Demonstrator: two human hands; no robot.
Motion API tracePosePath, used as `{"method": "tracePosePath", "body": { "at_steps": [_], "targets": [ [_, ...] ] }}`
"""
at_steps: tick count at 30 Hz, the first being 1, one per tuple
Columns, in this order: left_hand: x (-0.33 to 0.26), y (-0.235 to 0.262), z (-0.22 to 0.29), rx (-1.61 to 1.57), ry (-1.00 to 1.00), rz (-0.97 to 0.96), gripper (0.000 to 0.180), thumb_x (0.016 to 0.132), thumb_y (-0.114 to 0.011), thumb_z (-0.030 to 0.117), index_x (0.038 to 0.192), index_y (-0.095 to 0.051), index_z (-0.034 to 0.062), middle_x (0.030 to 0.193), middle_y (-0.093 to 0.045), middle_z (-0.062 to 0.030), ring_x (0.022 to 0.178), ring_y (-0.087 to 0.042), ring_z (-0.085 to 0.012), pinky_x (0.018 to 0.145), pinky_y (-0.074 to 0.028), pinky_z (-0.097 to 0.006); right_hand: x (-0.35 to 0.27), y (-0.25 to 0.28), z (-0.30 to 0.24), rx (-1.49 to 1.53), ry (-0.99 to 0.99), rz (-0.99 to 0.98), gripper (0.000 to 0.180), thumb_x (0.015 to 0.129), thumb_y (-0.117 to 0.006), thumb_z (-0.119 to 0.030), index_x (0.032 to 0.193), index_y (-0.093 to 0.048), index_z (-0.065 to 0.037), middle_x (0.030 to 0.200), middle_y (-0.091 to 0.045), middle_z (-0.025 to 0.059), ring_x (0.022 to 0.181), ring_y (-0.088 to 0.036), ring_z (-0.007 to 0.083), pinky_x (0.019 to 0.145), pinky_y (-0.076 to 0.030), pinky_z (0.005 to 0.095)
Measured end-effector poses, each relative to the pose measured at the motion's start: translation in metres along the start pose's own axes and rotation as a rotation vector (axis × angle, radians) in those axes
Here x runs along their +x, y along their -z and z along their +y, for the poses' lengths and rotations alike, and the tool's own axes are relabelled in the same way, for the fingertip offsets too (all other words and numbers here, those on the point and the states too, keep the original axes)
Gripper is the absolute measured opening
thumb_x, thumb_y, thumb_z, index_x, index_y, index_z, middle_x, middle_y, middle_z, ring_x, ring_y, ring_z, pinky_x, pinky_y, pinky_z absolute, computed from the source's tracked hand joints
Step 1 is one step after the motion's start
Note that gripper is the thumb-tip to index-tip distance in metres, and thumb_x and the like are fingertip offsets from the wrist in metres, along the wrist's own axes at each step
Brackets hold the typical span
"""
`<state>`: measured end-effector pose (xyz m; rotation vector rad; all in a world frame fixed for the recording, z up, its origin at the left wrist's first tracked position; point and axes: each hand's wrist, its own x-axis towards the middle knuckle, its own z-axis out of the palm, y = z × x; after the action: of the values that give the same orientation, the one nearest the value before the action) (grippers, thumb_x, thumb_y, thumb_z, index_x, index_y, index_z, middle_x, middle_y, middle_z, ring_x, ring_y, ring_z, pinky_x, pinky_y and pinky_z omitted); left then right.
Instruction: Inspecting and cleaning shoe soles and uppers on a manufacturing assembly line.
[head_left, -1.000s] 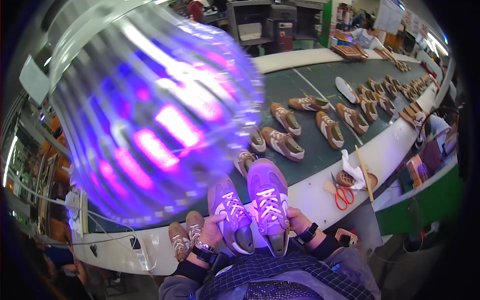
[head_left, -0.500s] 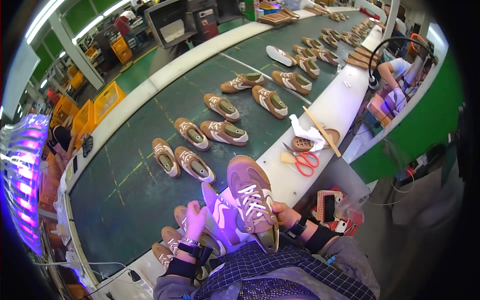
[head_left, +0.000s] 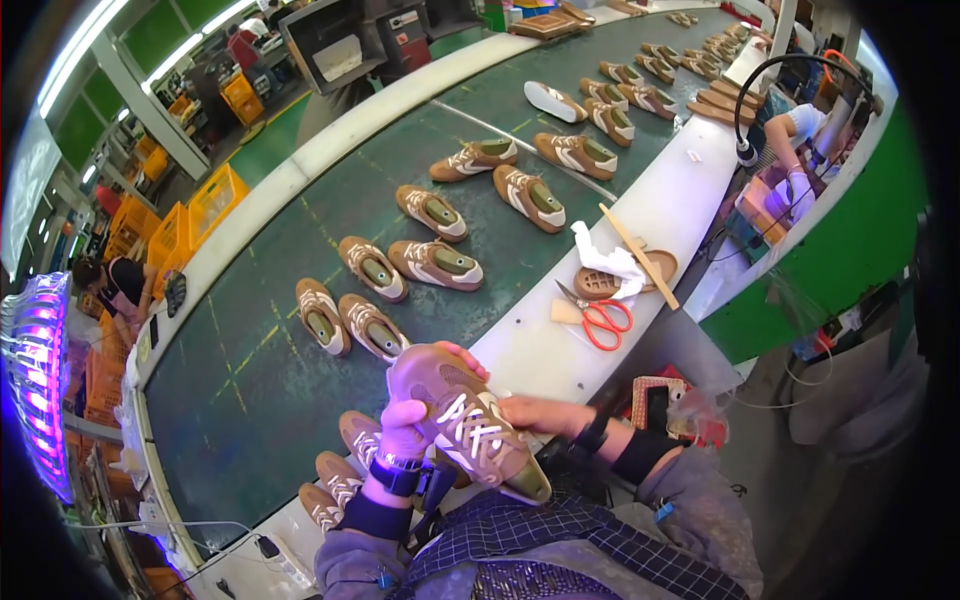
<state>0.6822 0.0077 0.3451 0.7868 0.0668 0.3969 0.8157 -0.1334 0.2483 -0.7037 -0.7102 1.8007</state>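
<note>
Brown sneaker [head_left: 462,412] is held near the white worktop [head_left: 540,352]; the left hand [head_left: 408,430] has its fingers clamped around the forefoot, likely steadying it against the right hand [head_left: 548,413], touching its side; whether those fingers grip, I cannot tell.

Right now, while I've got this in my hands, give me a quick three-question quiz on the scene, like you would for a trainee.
1. True or false: the left hand grips the held shoe at its toe end.
2. Pick the colour seen on the scissors: A blue, B red, C green.
3. Which lies nearer the held shoe: the scissors or the crumpled white material?

Key: 1 true; 2 B; 3 the scissors.
</note>
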Motion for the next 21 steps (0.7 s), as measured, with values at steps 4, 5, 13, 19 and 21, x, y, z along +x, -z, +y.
{"method": "tracePosePath", "body": {
  "at_steps": [4, 5, 13, 19, 21],
  "targets": [
    [-0.012, -0.017, 0.011, 0.467, -0.135, 0.250, 0.079, 0.052, -0.073, 0.033, 0.117, -0.046, -0.0017, 0.109, -0.053, -0.0134, 0.100, -0.054, -0.0233, 0.088, -0.044, -0.034, -0.003, 0.086, -0.018, -1.622, 0.270, 0.696, 0.055, 0.072, -0.068, -0.025, 0.117, -0.049, 0.002, 0.108, -0.055, 0.0189, 0.096, -0.055, 0.0353, 0.085, -0.045, 0.0403],
    [-0.010, -0.014, 0.011, 0.521, -0.172, 0.254, 0.077, 0.054, -0.074, 0.030, 0.119, -0.046, 0.0003, 0.110, -0.053, -0.0112, 0.100, -0.052, -0.0205, 0.089, -0.041, -0.032, -0.005, 0.098, -0.033, -1.767, 0.074, 0.763, 0.052, 0.071, -0.062, -0.013, 0.118, -0.047, 0.002, 0.112, -0.052, 0.0195, 0.101, -0.052, 0.0349, 0.087, -0.044, 0.0379],
    [-0.012, 0.022, -0.041, 0.890, -0.326, 0.542, 0.066, 0.055, -0.072, 0.022, 0.114, -0.049, 0.0048, 0.107, -0.048, -0.0071, 0.099, -0.048, -0.0195, 0.089, -0.039, -0.033, -0.007, 0.183, -0.058, -2.186, -0.083, 0.800, 0.027, 0.068, -0.057, -0.006, 0.095, -0.055, -0.001, 0.088, -0.056, 0.0139, 0.085, -0.055, 0.0299, 0.073, -0.048, 0.0369],
    [-0.013, 0.014, -0.050, 0.786, -0.327, 0.612, 0.065, 0.055, -0.071, 0.022, 0.114, -0.049, 0.0058, 0.108, -0.048, -0.0078, 0.101, -0.048, -0.0208, 0.091, -0.038, -0.034, -0.007, 0.197, -0.094, -2.002, 0.040, 0.633, 0.012, 0.061, -0.064, -0.011, 0.071, -0.059, -0.006, 0.084, -0.056, 0.0126, 0.086, -0.054, 0.0297, 0.073, -0.047, 0.0371],
    [-0.013, 0.012, -0.052, 0.788, -0.332, 0.630, 0.065, 0.055, -0.071, 0.022, 0.114, -0.049, 0.0061, 0.108, -0.048, -0.0078, 0.102, -0.048, -0.0209, 0.091, -0.038, -0.034, -0.008, 0.188, -0.103, -1.790, 0.241, 0.674, 0.018, 0.061, -0.069, -0.015, 0.070, -0.056, -0.007, 0.081, -0.054, 0.0110, 0.083, -0.052, 0.0284, 0.070, -0.044, 0.0346]
  ]
}}
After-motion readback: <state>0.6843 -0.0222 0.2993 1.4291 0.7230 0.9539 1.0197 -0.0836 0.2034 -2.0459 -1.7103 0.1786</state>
